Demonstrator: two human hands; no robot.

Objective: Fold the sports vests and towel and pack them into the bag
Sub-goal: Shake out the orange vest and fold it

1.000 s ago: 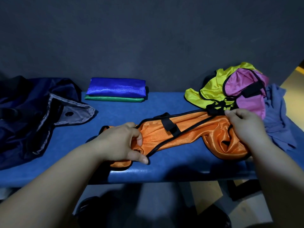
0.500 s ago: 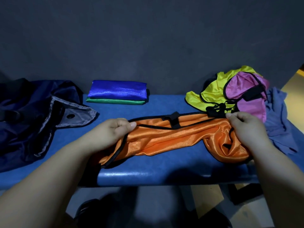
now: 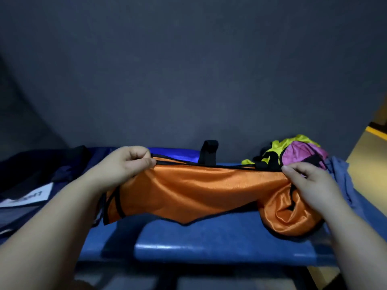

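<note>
The left hand point(image 3: 127, 166) and right hand point(image 3: 310, 185) pinch the top edge of the orange vest point(image 3: 199, 191), holding it up over the bench point(image 3: 209, 237). It hides most of a folded blue cloth point(image 3: 178, 156) behind it, and the bag point(image 3: 41, 170) is cut off at the left.

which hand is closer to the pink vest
Right. The right hand pinches the orange vest just in front of the pink vest; the left hand pinches it far to the left.

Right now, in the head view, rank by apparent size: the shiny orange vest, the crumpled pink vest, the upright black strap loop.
Orange vest, then pink vest, then black strap loop.
</note>
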